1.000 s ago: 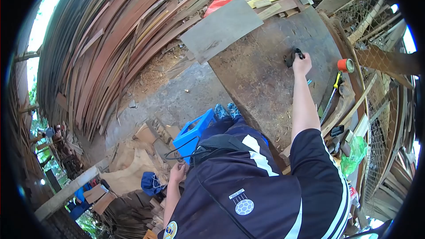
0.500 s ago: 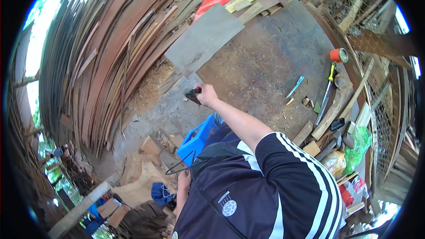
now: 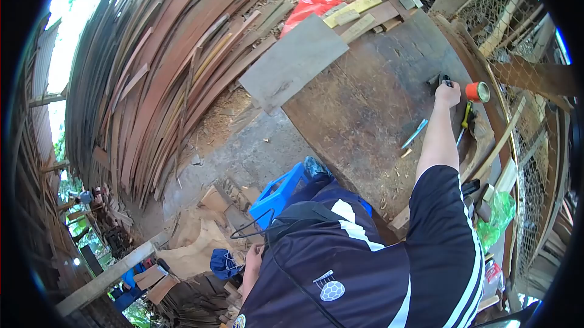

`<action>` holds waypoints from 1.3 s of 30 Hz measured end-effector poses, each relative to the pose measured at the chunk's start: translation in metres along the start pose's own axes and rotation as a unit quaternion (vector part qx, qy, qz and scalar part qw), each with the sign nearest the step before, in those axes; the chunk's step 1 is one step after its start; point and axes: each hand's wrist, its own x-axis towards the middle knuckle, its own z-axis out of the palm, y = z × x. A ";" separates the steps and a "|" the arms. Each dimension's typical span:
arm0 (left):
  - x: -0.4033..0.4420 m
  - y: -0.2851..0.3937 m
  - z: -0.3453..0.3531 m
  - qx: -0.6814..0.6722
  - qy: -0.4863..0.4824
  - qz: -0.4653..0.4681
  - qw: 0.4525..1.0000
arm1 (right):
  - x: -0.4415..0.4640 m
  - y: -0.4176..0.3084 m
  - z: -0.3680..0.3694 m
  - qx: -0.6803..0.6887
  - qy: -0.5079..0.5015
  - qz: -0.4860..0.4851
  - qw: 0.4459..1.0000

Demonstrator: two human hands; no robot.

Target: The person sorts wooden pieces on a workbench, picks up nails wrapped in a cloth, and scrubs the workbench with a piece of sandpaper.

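Observation:
My right hand (image 3: 448, 94) is closed around a small black tool (image 3: 446, 80), at the far right of the worn brown work board (image 3: 353, 94). The tool's exact kind is hard to make out. Just right of that hand is an orange-red cylinder, like a roll or can (image 3: 477, 91). A yellow-handled tool (image 3: 466, 115) lies below it, partly hidden by my forearm. To the left of the forearm rests a slim light-blue tool (image 3: 414, 134). My left hand (image 3: 253, 259) hangs low beside my body, near a blue cloth pouch (image 3: 224, 264); its fingers are mostly hidden.
A grey sheet (image 3: 295, 60) overlaps the board's upper left. Long wooden strips (image 3: 164, 66) are stacked at left. Small planks (image 3: 359, 9) and a red plastic bag (image 3: 310, 9) lie at the back. A blue plastic stool (image 3: 275, 194) is beside my legs; wire mesh (image 3: 535, 139) borders the right.
My right hand has swung from the board's left edge to its far right, carrying the black tool. My left hand has stayed low by my side; the view has shifted slightly.

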 end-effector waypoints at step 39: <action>-0.037 -0.012 0.032 -0.037 -0.012 -0.048 0.998 | -0.255 -0.157 0.063 0.161 -0.210 -0.377 0.888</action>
